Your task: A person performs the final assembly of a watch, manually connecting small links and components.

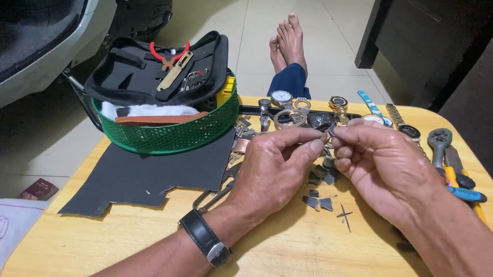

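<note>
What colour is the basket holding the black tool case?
Green, a mesh-sided basket, seen clearly in the head view, left of the hands.

The small piece (327, 138) pinched between the fingertips (317, 145) looks like shiny metal. Below the fingers, the table (306, 267) is smooth yellow wood. Left of them sit a green plastic basket (167, 136) and a matt black sheet (150, 180).

I see a pale tiled floor (221, 26) beyond the wooden table (306, 267). Dark furniture (427, 41) stands at right.
</note>
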